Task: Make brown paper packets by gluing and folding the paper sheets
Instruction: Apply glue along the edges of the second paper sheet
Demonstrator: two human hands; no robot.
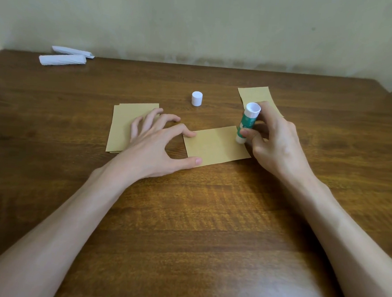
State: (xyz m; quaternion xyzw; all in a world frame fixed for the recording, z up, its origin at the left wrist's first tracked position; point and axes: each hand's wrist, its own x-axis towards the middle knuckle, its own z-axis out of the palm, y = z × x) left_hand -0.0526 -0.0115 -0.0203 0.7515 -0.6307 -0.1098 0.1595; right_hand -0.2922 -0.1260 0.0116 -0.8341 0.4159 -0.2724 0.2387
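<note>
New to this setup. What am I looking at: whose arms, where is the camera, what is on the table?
No machine here: a person wears a camera on the head, looking down at their own arms. The left hand presses a brown paper sheet with thumb and forefinger. The right hand grips an uncapped glue stick, lower end on that sheet's right edge. On the wooden table are the white cap, a stack of brown sheets, another brown piece and two white rolls.

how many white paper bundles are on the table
2. One white paper bundle lies at the far left of the table; the other lies behind it, by the wall. None seem hidden.
</note>
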